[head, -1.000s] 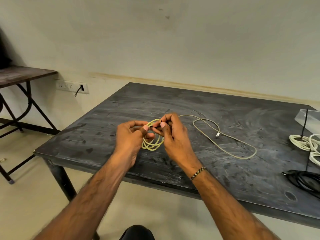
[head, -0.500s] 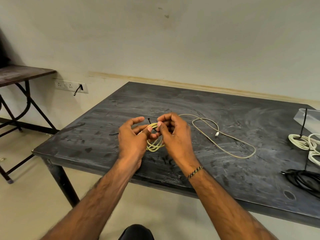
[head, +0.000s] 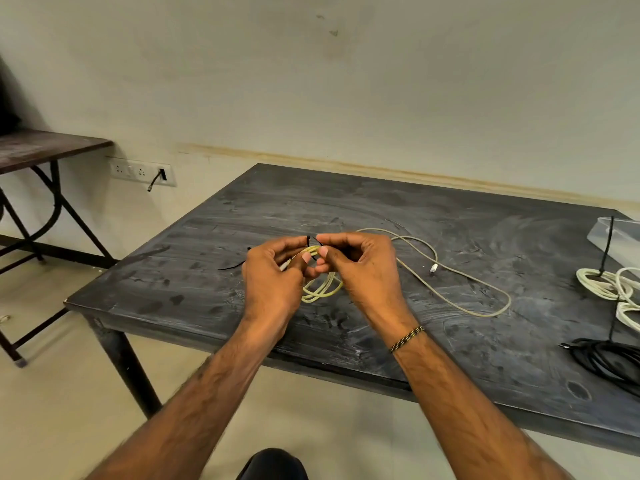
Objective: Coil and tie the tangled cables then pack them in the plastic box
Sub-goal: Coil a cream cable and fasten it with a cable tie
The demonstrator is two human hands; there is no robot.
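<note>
Both hands (head: 270,275) (head: 363,268) pinch a yellow coil (head: 320,289) (black tie (head: 311,242) mostly hidden).

Counter (head: 398,209): dark grey-black, pale scuff swirls. Coil (head: 320,289) between hands: pale yellow. Tie (head: 313,242) on coil: black. Loose cable (head: 460,299) right of coil: beige, white plug. Far right of coil: white coils (head: 602,284), black cable bundle (head: 609,358), clear plastic box (head: 620,237). Bracelet (head: 407,338) on right wrist: black-yellow braid. Wall (head: 346,81): off-white.
</note>
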